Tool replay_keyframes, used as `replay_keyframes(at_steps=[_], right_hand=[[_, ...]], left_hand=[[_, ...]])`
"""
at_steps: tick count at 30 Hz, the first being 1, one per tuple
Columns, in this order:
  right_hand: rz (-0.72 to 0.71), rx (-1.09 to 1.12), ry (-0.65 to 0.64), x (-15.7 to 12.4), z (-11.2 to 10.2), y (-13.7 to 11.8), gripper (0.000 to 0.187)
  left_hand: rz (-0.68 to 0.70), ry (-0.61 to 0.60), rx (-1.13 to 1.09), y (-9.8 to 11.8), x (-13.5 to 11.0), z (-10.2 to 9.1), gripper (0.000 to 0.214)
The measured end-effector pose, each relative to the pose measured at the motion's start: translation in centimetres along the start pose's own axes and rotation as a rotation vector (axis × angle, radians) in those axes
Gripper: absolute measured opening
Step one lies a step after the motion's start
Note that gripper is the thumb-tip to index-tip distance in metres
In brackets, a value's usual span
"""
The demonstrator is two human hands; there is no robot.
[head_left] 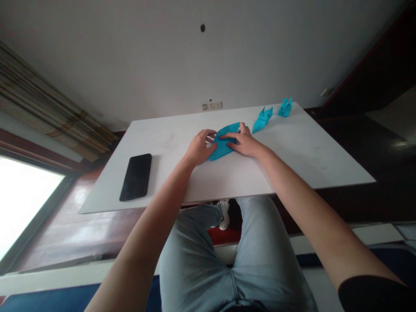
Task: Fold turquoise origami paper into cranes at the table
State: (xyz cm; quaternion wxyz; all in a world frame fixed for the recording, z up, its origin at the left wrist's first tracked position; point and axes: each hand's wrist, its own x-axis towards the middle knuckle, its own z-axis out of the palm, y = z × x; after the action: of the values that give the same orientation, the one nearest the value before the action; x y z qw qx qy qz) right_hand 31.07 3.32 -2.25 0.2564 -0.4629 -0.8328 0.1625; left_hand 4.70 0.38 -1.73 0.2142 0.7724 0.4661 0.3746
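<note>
A blue sheet of paper (224, 141), partly folded, lies near the middle of a white table (292, 156). My left hand (199, 147) rests at its left edge with fingers curled onto the paper. Pressing down on top of the sheet from the right is my right hand (243, 141), fingers laid flat and close together. Two finished blue folded paper figures stand further back on the right, one (261, 119) nearer me and one (285, 107) by the far edge.
A black phone (136, 176) lies face up on the table's left part. A wall with a socket strip (212, 105) rises behind the table. My legs in grey trousers (227, 260) are under the near edge. A window (22, 199) is at the left.
</note>
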Motion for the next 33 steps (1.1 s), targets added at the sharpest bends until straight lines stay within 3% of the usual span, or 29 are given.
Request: replay_keyframes(at_steps=[10, 17, 27, 33], right_hand=[[-0.019, 0.020, 0.014, -0.1, -0.7, -0.5, 0.041], [-0.079, 0.038, -0.056, 0.7, -0.8, 0.0, 0.044], [-0.026, 0.139, -0.021, 0.5, -0.7, 0.2, 0.050], [-0.022, 0.092, 0.018, 0.3, -0.7, 0.1, 0.051]], left_hand=[[-0.107, -0.035, 0.065, 1.6, -0.2, -0.5, 0.058], [-0.172, -0.080, 0.067, 1.1, 0.0, -0.6, 0.060], [-0.154, -0.063, 0.089, -1.0, 0.2, -0.3, 0.050], [-0.002, -0.094, 0.087, -0.6, -0.2, -0.5, 0.065]])
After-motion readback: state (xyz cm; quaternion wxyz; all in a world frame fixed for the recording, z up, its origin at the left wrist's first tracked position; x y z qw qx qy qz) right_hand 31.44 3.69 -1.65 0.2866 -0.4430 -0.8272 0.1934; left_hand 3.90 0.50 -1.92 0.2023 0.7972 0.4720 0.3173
